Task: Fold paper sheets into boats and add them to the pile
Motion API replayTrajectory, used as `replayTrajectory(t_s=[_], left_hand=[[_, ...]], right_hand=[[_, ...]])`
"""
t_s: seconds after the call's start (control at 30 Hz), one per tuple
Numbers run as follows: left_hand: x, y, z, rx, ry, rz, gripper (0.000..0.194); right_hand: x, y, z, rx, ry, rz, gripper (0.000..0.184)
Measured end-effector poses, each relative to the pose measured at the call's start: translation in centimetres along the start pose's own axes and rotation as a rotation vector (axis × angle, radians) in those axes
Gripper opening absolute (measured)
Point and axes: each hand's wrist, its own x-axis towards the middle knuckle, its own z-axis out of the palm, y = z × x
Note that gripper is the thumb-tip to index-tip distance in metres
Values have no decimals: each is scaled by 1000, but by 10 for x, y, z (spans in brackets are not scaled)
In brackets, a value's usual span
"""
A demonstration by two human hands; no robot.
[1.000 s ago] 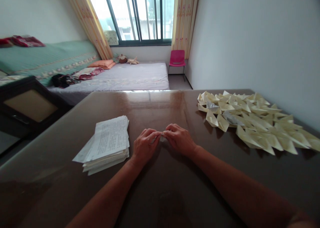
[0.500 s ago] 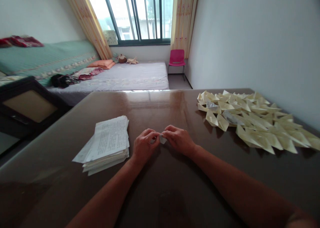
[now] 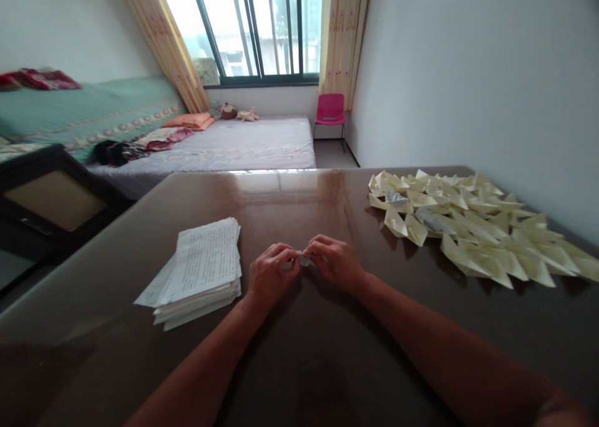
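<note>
My left hand [image 3: 270, 275] and my right hand [image 3: 335, 262] meet fingertip to fingertip over the middle of the dark brown table [image 3: 299, 377]. Both pinch a small folded piece of paper [image 3: 304, 260], of which only a pale sliver shows between the fingers. A stack of printed paper sheets [image 3: 201, 268] lies just left of my left hand. To the right, a wide pile of folded cream paper boats [image 3: 468, 224] covers the table's far right part.
Beyond the table stands a bed with a lilac sheet [image 3: 234, 143], a pink chair [image 3: 330, 111] by the window, and a dark cabinet [image 3: 42, 202] at the left. A white wall runs along the right side.
The two hands have stayed in place, working the small paper between the fingertips; a little less of the paper shows now than half a second ago.
</note>
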Motion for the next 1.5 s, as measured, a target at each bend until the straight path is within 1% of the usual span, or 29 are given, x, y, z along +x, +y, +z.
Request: replayTrajectory(t_s=[0.17,0.27,0.37,0.43,0.53,0.6,0.77,0.83,0.87,0.93,1.0,1.03,1.1,1.17,1.23,1.37,1.5], left_hand=[[-1,4,-1,-27,12,-31,12],[0,4,-1,-63,24,-79,11],[3,2,-3,-161,46,-144,10],[6,-1,-4,-246,79,-191,13],[9,-7,-5,-365,121,-290,15],[10,-10,-4,-450,141,-372,17],[9,-14,2,-720,207,-597,29],[8,-13,3,-806,210,-663,32],[8,-13,3,-837,194,-671,33],[8,-12,2,-893,136,-627,30],[9,-12,2,-948,54,-518,29],[9,-12,2,-972,3,-451,34],[8,-12,2,-987,-91,-325,50],[7,-12,3,-962,-143,-229,59],[6,-11,3,-908,-135,-176,52],[7,-13,-1,-701,-86,-119,24],[8,-17,-5,-484,-87,-61,16]], right_hand=[[0,-3,0,38,5,3,15],[1,-1,1,78,29,25,16],[4,4,3,134,93,89,17],[6,8,3,195,139,167,15],[8,13,3,328,187,290,16],[9,15,2,403,227,347,16],[12,21,3,511,348,418,20],[13,21,5,628,359,444,21],[13,21,5,692,357,449,21],[14,18,5,757,346,429,20],[13,13,3,718,338,380,19],[12,10,2,678,331,355,18],[11,6,-1,597,318,320,17],[9,3,-2,537,304,296,15],[8,1,-1,500,296,281,15],[7,2,-1,464,276,268,14],[7,2,-2,467,265,245,14]])
